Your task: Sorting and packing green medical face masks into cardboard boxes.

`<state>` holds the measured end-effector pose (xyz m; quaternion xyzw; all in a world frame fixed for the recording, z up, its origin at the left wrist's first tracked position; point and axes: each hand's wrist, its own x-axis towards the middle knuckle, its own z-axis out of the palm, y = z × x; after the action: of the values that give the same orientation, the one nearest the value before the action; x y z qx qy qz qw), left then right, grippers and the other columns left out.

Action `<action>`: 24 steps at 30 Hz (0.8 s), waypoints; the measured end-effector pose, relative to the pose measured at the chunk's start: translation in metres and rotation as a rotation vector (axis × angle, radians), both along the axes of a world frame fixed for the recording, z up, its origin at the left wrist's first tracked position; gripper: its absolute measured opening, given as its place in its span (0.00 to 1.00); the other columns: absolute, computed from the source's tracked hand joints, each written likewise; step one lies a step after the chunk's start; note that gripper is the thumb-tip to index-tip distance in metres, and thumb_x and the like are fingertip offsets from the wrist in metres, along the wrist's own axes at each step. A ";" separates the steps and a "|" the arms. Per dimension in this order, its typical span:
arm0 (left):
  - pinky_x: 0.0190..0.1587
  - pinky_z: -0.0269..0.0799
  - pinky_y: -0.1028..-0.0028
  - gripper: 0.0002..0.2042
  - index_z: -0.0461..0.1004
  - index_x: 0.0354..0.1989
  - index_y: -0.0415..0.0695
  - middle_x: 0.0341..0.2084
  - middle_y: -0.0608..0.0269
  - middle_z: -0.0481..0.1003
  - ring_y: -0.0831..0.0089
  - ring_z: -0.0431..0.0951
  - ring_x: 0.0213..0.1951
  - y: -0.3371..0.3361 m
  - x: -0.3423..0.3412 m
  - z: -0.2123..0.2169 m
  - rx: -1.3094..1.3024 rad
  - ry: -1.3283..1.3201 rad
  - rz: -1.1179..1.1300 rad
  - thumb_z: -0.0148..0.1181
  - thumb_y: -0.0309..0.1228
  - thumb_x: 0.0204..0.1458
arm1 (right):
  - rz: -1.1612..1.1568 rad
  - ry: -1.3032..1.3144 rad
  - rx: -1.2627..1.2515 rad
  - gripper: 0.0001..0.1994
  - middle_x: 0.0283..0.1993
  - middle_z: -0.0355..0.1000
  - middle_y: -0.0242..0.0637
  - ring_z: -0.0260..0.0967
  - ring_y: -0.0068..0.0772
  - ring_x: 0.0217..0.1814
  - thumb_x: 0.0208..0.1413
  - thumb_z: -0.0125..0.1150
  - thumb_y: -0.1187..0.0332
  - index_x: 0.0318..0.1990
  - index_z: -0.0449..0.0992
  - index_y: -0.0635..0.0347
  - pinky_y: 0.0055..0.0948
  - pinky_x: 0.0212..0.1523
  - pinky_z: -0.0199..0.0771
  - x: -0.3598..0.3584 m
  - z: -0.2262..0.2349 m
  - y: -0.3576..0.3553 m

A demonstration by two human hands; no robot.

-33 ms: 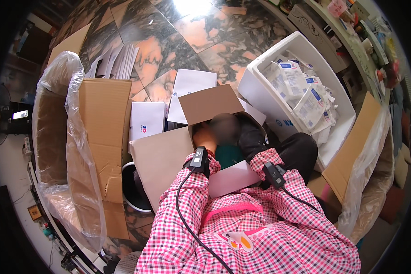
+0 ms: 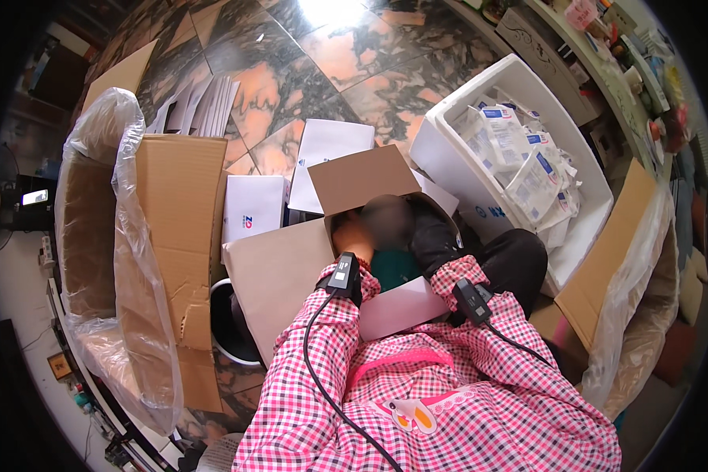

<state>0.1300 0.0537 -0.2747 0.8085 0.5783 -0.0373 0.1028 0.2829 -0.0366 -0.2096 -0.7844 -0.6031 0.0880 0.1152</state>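
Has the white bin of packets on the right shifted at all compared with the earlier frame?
No. The white bin sits at the same spot against the marble floor tiles and the open cardboard box in both head-view frames.

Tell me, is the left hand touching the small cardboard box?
Cannot tell. In the head view the left hand reaches into the cardboard box, but that spot is blurred.

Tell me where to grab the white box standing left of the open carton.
Grip the white box by its top edge, coming from above: it stands on edge, wedged between the brown flap and the carton, so only the top and front face are free. Likely a pinch across its thin width.
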 end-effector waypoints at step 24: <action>0.57 0.69 0.58 0.28 0.68 0.55 0.31 0.52 0.33 0.71 0.42 0.72 0.56 -0.010 0.002 0.049 -0.253 -0.484 0.272 0.66 0.36 0.49 | 0.048 0.063 -0.373 0.19 0.46 0.76 0.50 0.75 0.51 0.48 0.47 0.65 0.65 0.48 0.78 0.57 0.46 0.50 0.75 0.000 -0.026 0.015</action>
<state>0.1318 0.0432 -0.2259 0.6899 0.6306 0.0989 0.3414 0.2829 -0.0216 -0.2353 -0.7745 -0.5908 0.2255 -0.0152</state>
